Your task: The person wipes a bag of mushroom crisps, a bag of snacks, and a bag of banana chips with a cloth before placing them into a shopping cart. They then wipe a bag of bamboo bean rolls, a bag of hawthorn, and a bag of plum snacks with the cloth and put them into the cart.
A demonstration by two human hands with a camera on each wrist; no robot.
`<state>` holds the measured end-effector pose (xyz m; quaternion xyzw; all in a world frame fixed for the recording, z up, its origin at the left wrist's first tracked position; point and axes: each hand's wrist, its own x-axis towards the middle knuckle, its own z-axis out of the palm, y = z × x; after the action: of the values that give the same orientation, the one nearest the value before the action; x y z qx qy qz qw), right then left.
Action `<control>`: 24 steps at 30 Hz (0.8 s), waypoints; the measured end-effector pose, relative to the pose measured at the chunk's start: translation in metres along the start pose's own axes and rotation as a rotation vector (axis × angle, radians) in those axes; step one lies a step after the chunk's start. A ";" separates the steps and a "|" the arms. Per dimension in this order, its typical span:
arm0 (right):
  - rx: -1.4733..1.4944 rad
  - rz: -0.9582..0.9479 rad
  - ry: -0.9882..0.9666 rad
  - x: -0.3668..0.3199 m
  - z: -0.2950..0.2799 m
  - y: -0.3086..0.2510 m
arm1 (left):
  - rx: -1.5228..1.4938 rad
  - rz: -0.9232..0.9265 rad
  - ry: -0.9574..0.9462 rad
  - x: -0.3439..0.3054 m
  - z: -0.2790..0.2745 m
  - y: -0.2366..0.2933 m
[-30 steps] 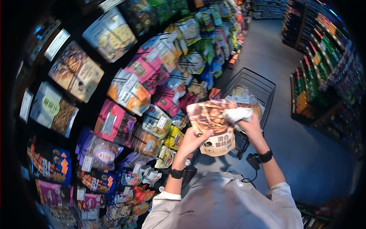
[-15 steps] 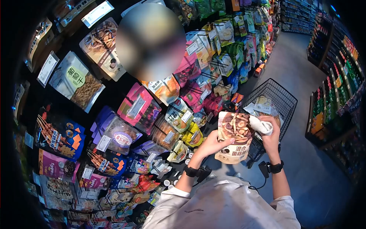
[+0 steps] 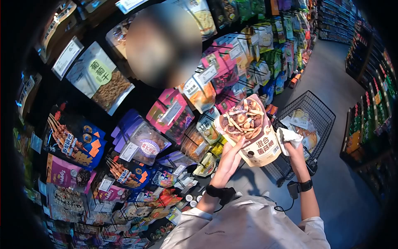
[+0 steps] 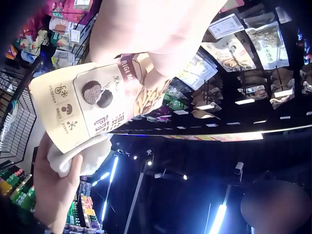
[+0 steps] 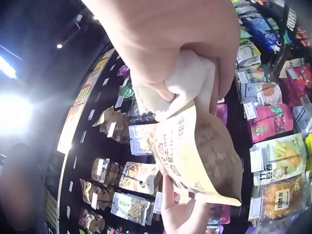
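A cream pouch with mushroom pieces pictured on it is held up in front of the body, tilted. My left hand grips its left lower side, thumb across the front. The right hand holds a crumpled white cloth against the pouch's right edge. Seen from the left wrist, the pouch shows its printed front, with the cloth bunched under the right thumb. In the right wrist view the fingers curl round the cloth at one edge of the pouch.
Hanging snack bags fill the shelf wall at the left and ahead. A black wire shopping cart stands just beyond the right hand, with packages in it. Another shelf runs along the far right, across the aisle floor.
The pouch has tilted, its top swinging left, and the cloth has moved from its upper right to its right side. The shelf and cart have shifted in view as the head turned.
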<state>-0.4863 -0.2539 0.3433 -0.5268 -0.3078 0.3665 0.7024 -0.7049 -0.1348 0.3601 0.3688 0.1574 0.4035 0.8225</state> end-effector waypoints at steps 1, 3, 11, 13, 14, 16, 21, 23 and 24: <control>0.003 -0.002 -0.015 0.001 0.001 0.005 | -0.068 0.034 0.022 -0.002 -0.002 0.004; -0.025 0.157 -0.132 0.001 -0.002 0.019 | -0.034 0.064 0.032 -0.007 -0.011 0.010; 0.053 0.209 -0.236 -0.013 0.009 0.062 | -0.131 0.108 0.109 -0.013 -0.040 0.003; 0.091 0.149 -0.164 -0.016 0.009 0.056 | -0.075 0.131 0.138 -0.012 -0.042 0.003; 0.099 0.104 -0.161 -0.015 0.011 0.051 | -0.040 0.122 0.131 -0.010 -0.042 0.003; 0.171 0.090 -0.061 -0.013 0.016 0.041 | -0.003 0.053 0.130 -0.010 -0.030 0.005; 0.227 0.042 0.001 0.006 0.003 0.028 | 0.129 -0.035 0.132 0.012 -0.029 -0.014; 0.039 0.051 -0.118 0.012 -0.014 0.021 | 0.077 -0.021 0.126 0.033 -0.007 -0.023; 0.027 0.058 -0.147 0.016 -0.020 0.021 | 0.047 -0.017 0.126 0.042 -0.013 -0.033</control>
<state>-0.4647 -0.2469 0.3188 -0.4976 -0.3380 0.4287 0.6741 -0.6680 -0.1089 0.3289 0.3605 0.2216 0.4149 0.8055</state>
